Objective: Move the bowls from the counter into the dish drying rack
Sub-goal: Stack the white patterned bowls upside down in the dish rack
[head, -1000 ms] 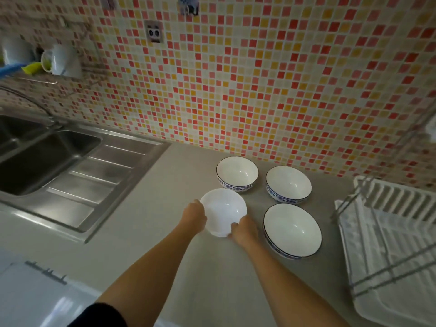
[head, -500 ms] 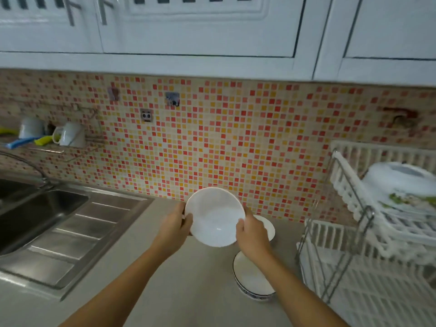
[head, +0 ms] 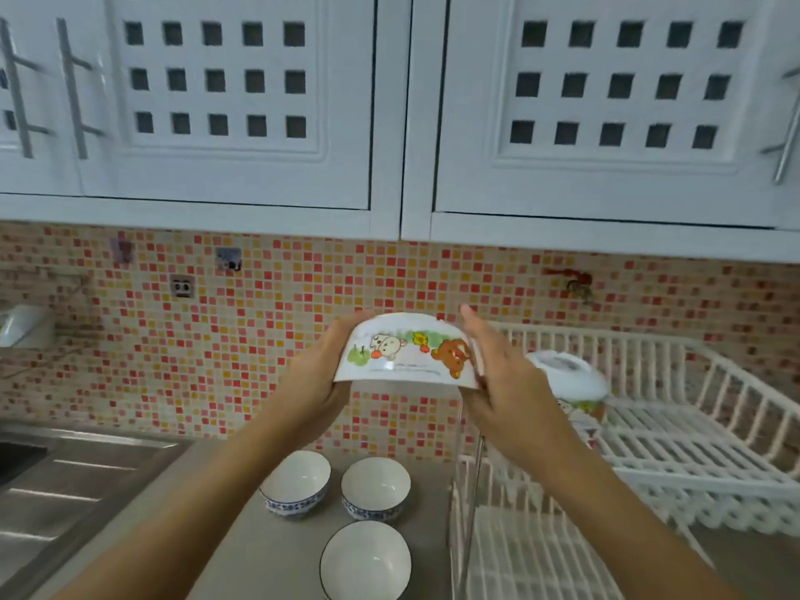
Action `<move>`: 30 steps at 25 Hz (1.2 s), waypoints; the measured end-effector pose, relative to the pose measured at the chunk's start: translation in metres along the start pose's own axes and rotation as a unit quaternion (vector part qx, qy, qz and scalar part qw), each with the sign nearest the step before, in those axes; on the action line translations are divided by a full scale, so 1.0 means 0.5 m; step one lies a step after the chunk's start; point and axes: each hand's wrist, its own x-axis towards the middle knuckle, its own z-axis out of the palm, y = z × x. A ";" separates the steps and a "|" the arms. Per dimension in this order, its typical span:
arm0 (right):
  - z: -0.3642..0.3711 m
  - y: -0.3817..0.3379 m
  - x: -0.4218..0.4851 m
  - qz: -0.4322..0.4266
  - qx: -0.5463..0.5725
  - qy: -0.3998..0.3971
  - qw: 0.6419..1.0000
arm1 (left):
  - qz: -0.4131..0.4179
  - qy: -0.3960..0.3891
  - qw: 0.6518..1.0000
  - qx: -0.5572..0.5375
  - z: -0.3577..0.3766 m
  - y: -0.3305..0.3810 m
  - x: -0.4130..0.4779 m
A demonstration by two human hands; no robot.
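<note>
I hold a white cartoon bowl, printed with a bear and other animals, upside down in the air at chest height. My left hand grips its left side and my right hand its right side. It hangs just left of the upper tier of the white dish drying rack. On the grey counter below stand three white bowls with blue rims: one at back left, one at back right and a wider one in front. Another cartoon bowl lies upside down on the rack's upper tier.
The rack's lower tier sits on the counter to the right of the bowls. A steel sink with drainboard is at the left. White wall cupboards hang overhead, above the mosaic tile wall.
Both hands lifted the white bowl off the counter, raised it and turned it upside down, moving it rightward toward the rack's upper tier. The view tilted up.
</note>
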 end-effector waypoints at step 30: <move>-0.144 0.423 -0.093 0.041 0.008 -0.224 0.974 | 0.055 -0.280 0.951 0.116 0.359 0.173 0.134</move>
